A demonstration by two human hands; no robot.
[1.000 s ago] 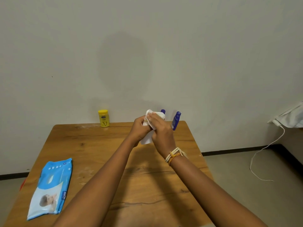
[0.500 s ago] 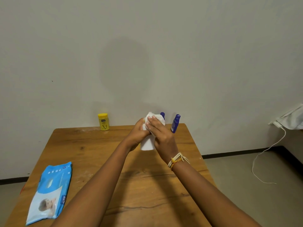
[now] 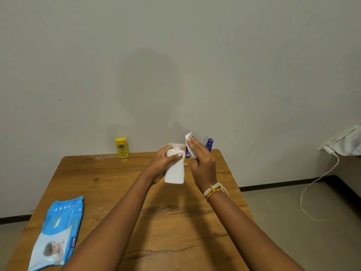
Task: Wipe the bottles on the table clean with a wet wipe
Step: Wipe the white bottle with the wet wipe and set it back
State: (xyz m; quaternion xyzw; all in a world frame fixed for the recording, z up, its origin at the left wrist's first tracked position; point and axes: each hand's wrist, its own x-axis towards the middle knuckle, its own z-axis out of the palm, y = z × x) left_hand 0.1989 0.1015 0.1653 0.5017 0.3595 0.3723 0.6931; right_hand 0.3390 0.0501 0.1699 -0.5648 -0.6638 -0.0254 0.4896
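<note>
My left hand grips a white bottle with a clear pinkish cap, held upright above the far middle of the wooden table. Just to its right, my right hand pinches a white wet wipe, held apart from the bottle. A yellow bottle stands at the table's far edge near the wall. A blue bottle stands at the far right, partly behind my right hand. A second dark blue or purple bottle is mostly hidden behind the wipe.
A blue pack of wet wipes lies flat near the table's front left edge. The table stands against a plain wall. A white cable trails over the floor at the right, below some white cloth.
The wipe was wrapped over the white bottle with both hands close together. Now my right hand has pulled the wipe off to the right, and the bottle shows bare in my left hand.
</note>
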